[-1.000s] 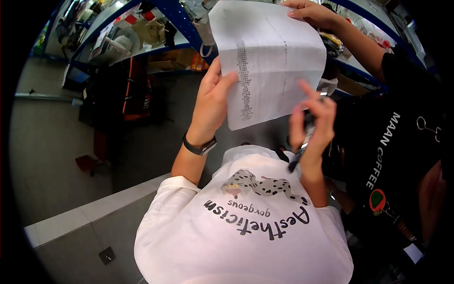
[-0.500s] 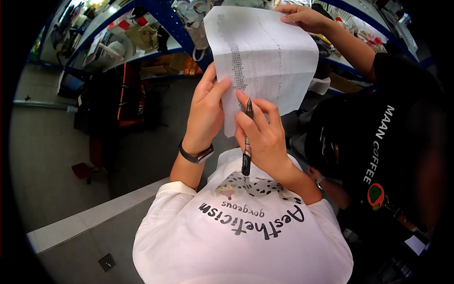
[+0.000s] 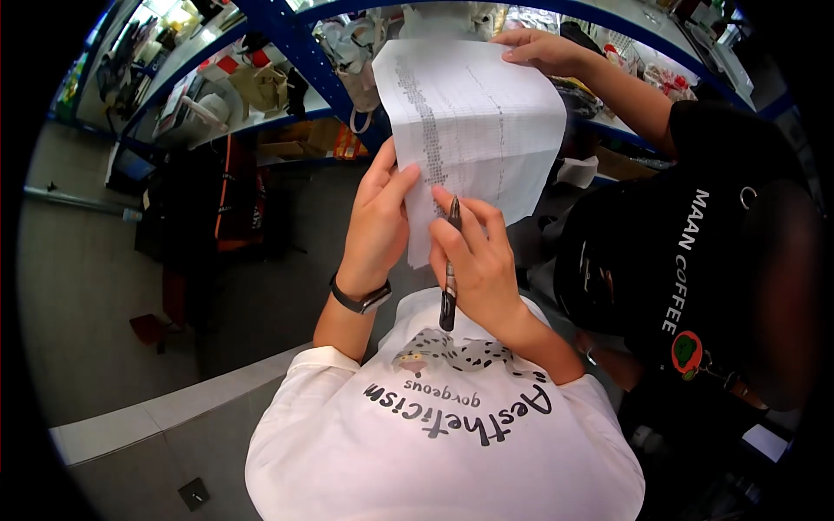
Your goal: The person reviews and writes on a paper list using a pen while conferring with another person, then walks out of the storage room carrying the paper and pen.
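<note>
A white printed sheet of paper [image 3: 486,130] with rows of small text hangs tilted in front of me. My left hand [image 3: 375,208] pinches its left edge, thumb on the printed side. At the lower part of the sheet, my right hand [image 3: 476,256] holds a dark pen [image 3: 449,295] that points up, its lower end toward my shirt. The right index fingertip lies by the dense printed column; I cannot tell if it touches. A co-worker's hand [image 3: 543,54] grips the sheet's top right corner.
Blue metal shelving [image 3: 300,65] with bags and boxes stands ahead. To the right is a person in a black shirt [image 3: 660,252], close by. A black case with orange edging [image 3: 239,191] sits at the left, and a pale ledge [image 3: 191,395] crosses the floor.
The paper and both my hands sit slightly lower in view, the paper also a little farther left. The co-worker's hand has shifted slightly down and left with it. Both my grips stay the same.
</note>
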The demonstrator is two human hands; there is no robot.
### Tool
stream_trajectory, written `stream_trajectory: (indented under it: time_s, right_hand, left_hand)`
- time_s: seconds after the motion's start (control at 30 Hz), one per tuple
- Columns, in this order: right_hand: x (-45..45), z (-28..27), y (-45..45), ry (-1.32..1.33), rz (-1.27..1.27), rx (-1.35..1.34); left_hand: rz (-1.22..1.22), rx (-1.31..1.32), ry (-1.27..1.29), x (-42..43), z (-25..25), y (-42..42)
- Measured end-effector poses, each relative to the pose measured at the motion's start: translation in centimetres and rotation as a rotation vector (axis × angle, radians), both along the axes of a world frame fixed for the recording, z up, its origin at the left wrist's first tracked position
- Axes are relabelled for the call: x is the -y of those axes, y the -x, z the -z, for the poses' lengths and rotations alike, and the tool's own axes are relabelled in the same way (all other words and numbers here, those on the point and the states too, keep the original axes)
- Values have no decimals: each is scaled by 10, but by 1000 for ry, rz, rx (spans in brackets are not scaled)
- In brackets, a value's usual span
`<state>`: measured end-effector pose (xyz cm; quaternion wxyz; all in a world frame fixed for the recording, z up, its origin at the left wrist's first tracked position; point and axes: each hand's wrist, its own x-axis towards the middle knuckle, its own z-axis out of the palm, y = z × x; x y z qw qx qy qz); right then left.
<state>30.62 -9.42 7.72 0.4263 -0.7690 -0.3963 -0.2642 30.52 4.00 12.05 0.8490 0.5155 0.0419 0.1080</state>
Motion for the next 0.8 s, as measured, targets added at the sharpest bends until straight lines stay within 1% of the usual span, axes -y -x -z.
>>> stream_trajectory:
  time_s: [0.3, 0.5, 0.67, 0.8]
  right_hand:
    - [1, 8, 8, 13, 9, -11]
    - [0, 15, 39, 7, 34, -9]
    - [0, 39, 60, 23, 41, -34]
    - [-12, 51, 94, 34, 72, -18]
  left_hand:
    - [-4, 6, 0, 0, 6, 8]
    - [33, 12, -14, 0, 11, 37]
    - [36, -16, 6, -6, 45, 55]
    - [65, 4, 4, -17, 60, 85]
